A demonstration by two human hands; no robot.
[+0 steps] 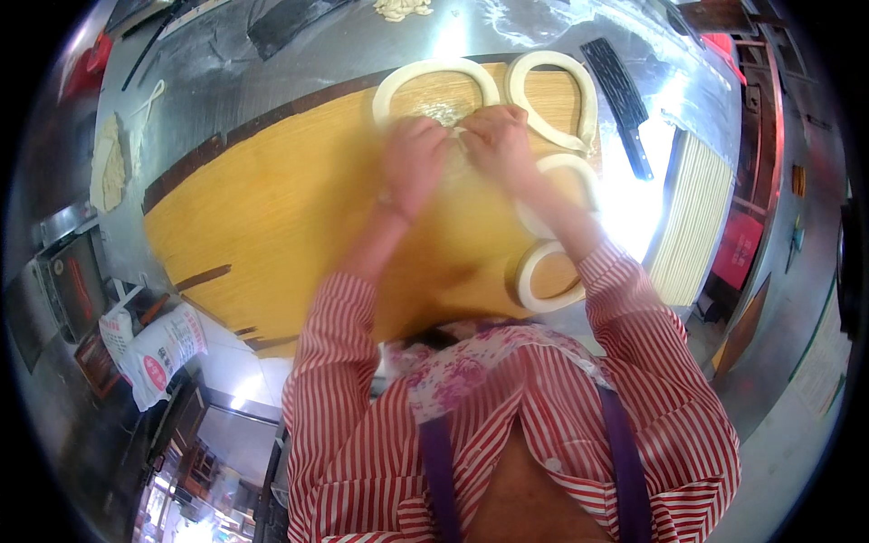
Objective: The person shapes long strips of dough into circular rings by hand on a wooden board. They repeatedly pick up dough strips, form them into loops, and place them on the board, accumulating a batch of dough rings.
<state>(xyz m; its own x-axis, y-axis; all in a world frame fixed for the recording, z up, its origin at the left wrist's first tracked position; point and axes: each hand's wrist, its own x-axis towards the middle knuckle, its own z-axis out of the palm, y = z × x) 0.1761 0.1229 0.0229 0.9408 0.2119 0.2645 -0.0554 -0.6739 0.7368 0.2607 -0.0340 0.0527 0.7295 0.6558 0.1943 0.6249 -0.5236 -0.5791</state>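
Both my hands press side by side on a pale lump of dough (455, 152) near the far edge of a large yellow wooden board (290, 217). My left hand (412, 163) and my right hand (496, 138) are blurred, with fingers curled over the dough. A long rope of white dough (433, 74) loops across the board beyond my hands. More of its loops (554, 101) lie at the right, and one loop (534, 282) lies beside my right forearm.
The board rests on a floured steel table (272, 81). A black cleaver (625, 100) lies at the right, next to a stack of pale boards (692, 217). Dough scraps (109, 163) lie at the left. A printed sack (158, 348) stands on the floor.
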